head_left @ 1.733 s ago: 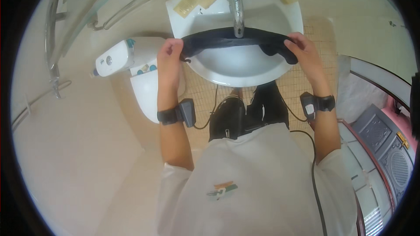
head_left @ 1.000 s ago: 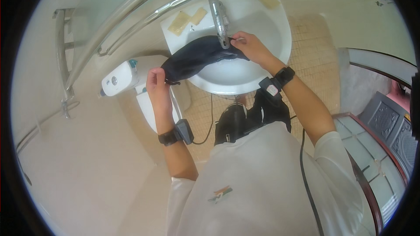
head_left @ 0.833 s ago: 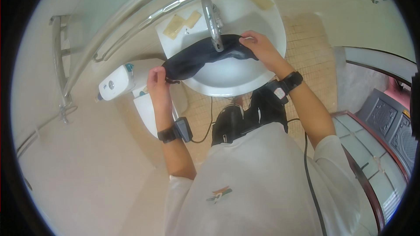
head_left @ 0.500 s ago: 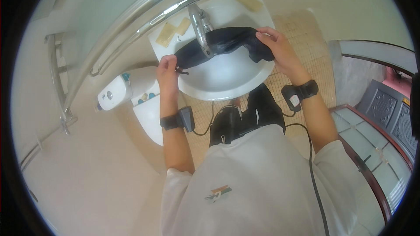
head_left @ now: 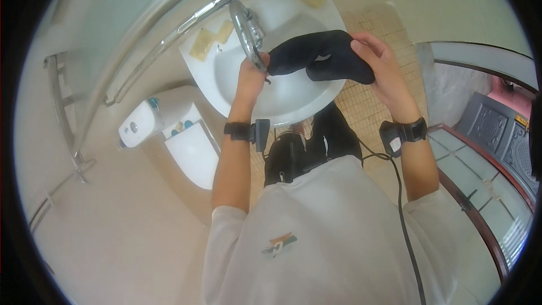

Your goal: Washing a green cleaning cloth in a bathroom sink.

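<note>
Head view: left hand (head_left: 251,83) and right hand (head_left: 384,66), closed, pinch the black cloth (head_left: 307,51) behind the sink's (head_left: 305,101) front edge; best kept clear of the faucet (head_left: 243,31).

Walls (head_left: 113,226): plain, pale cream. Floor (head_left: 389,20): small beige tiles. Washbasin (head_left: 293,101): white, with chrome tap (head_left: 243,28) and yellowish patches (head_left: 201,44) on its back ledge. Toilet (head_left: 195,155): white, lid down, left of the basin. Rails (head_left: 149,20): shiny metal, upper left. Right side: glazed panel (head_left: 454,155), reddish-brown frame; grey ornamented panel (head_left: 490,125) beyond. Light: soft, even.
</note>
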A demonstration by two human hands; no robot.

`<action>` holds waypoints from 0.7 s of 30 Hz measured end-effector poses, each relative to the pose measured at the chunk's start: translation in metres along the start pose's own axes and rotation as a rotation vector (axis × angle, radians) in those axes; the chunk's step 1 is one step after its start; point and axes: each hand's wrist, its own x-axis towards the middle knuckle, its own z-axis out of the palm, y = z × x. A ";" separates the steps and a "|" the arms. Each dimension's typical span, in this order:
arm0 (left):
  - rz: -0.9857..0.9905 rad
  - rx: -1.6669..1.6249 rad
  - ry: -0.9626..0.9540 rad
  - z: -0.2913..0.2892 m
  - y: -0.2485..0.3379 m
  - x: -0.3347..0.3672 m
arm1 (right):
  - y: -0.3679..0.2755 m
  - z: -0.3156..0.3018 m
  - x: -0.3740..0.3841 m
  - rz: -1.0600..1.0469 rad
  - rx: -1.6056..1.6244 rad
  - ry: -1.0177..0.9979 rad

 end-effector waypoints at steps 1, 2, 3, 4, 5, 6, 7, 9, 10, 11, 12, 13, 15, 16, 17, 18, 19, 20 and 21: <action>0.008 0.050 -0.030 0.001 0.001 0.000 | 0.001 -0.002 -0.001 -0.006 -0.044 0.009; 0.016 0.037 -0.017 0.000 0.001 -0.003 | 0.002 -0.003 -0.002 -0.013 -0.089 0.016; 0.013 0.032 -0.013 -0.003 -0.002 -0.005 | 0.003 -0.003 -0.002 -0.009 -0.094 0.012; 0.008 -0.028 -0.012 -0.009 -0.005 -0.006 | 0.004 -0.003 -0.002 0.005 -0.109 0.006; 0.002 -0.087 -0.009 -0.015 -0.008 -0.008 | 0.005 -0.002 -0.002 0.019 -0.124 -0.001; 0.001 -0.095 -0.006 -0.020 -0.006 -0.011 | 0.007 -0.002 -0.002 0.022 -0.131 -0.004; -0.005 -0.134 0.007 -0.025 -0.005 -0.014 | 0.009 -0.002 -0.001 0.054 -0.133 -0.008; -0.013 -0.180 0.032 -0.036 0.000 -0.023 | 0.017 0.000 0.000 0.090 -0.142 -0.023; -0.015 -0.177 0.045 -0.041 0.003 -0.028 | 0.022 0.002 0.001 0.098 -0.130 -0.032; -0.016 -0.174 0.059 -0.046 0.006 -0.033 | 0.025 0.004 0.003 0.105 -0.119 -0.042; -0.028 -0.177 0.075 -0.052 0.011 -0.039 | 0.028 0.008 0.004 0.109 -0.126 -0.053; -0.029 -0.184 0.087 -0.057 0.011 -0.045 | 0.029 0.013 0.005 0.129 -0.130 -0.063; -0.015 -0.184 0.100 -0.068 0.011 -0.057 | 0.034 0.022 0.008 0.152 -0.140 -0.084; -0.014 -0.191 0.111 -0.074 0.011 -0.062 | 0.036 0.026 0.011 0.184 -0.161 -0.108; 0.000 -0.209 0.126 -0.079 0.012 -0.068 | 0.038 0.030 0.014 0.216 -0.182 -0.131; 0.013 -0.227 0.140 -0.083 0.013 -0.073 | 0.041 0.035 0.017 0.218 -0.189 -0.143; 0.014 -0.233 0.152 -0.088 0.015 -0.078 | 0.043 0.041 0.021 0.225 -0.160 -0.155; 0.041 -0.229 0.150 -0.092 0.017 -0.082 | 0.046 0.046 0.026 0.232 -0.132 -0.167; 0.068 -0.226 0.145 -0.095 0.021 -0.087 | 0.051 0.050 0.031 0.234 -0.138 -0.175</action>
